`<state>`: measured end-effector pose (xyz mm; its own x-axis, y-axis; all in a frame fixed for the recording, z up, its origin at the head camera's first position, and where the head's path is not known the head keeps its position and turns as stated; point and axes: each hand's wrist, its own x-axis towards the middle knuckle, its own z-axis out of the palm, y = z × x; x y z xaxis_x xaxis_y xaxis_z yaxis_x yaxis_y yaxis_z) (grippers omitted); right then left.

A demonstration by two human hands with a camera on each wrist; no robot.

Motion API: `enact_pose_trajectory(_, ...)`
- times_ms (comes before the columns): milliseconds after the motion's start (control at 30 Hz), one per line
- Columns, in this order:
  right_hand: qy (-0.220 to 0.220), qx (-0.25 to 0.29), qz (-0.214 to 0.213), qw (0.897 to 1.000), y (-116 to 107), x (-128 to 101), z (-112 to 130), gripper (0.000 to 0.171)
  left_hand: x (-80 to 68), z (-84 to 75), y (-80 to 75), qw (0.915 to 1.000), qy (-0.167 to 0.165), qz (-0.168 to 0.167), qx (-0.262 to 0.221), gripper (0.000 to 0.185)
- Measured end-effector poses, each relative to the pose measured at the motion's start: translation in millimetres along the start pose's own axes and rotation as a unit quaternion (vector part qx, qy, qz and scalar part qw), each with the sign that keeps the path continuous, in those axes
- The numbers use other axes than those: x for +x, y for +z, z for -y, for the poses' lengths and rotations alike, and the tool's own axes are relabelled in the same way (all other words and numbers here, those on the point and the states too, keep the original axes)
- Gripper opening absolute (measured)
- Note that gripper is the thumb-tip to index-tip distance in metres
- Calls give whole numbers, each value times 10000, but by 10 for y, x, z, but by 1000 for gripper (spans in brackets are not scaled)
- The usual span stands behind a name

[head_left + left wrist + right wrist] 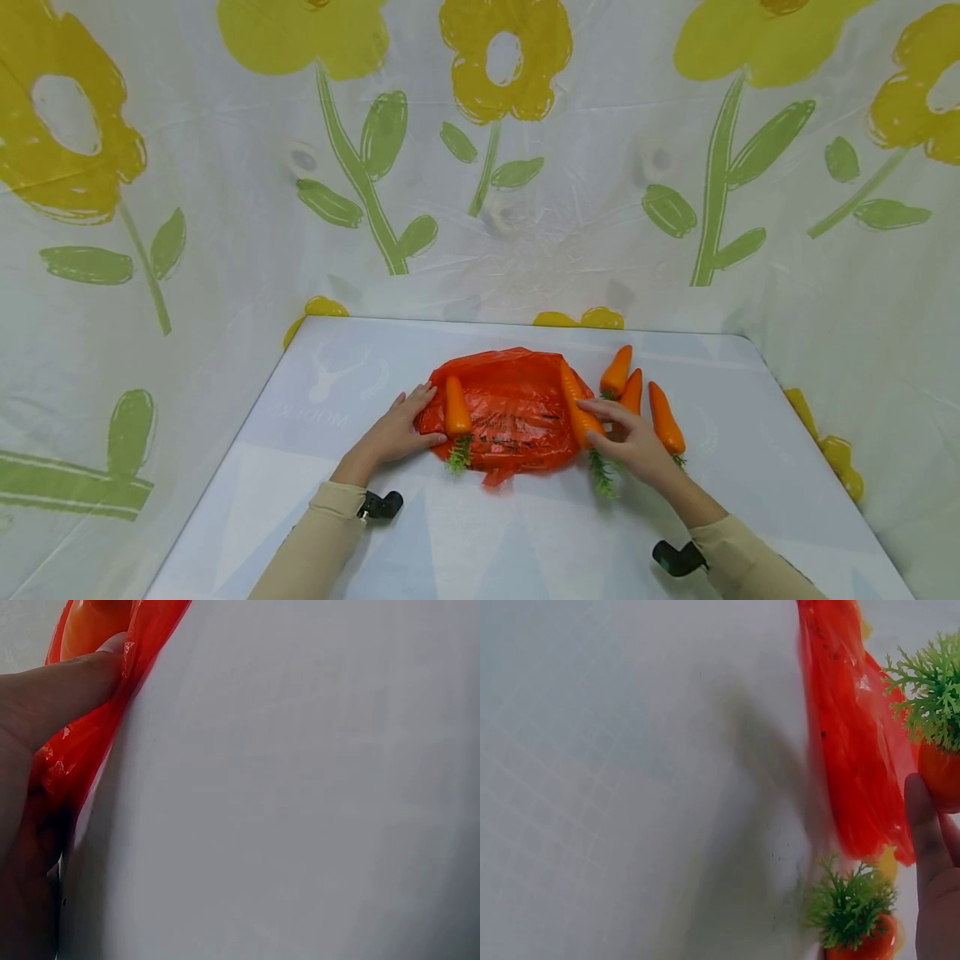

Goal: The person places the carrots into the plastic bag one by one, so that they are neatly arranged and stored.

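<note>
An orange plastic bag (506, 412) lies flat mid-counter (525, 533). The left hand (397, 429) rests on the bag's left edge, fingers straight, beside a carrot (456, 408) lying on the bag. The right hand (630, 437) curls its fingers round a second carrot (579, 410) at the bag's right edge. Three more carrots (633, 392) lie just right.
</note>
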<state>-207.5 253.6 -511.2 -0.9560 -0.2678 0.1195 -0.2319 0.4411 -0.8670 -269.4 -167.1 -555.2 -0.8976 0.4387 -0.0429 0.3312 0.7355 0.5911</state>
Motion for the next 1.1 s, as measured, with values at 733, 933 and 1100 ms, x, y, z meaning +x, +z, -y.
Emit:
enact_pose_trajectory(733, 222, 164, 238, 9993, 193, 89, -28, 46, 0, 6, 8, 10000, -41, -22, 7, 95)
enact_pose_trajectory(933, 254, 142, 308, 9991, 257, 126, -16, 46, -4, -5, 11, 10000, -82, -23, -6, 95)
enact_pose_trajectory(1100, 113, 174, 320, 9993, 306, 153, -36, 46, 1, -4, 8, 10000, -77, -30, 1, 95)
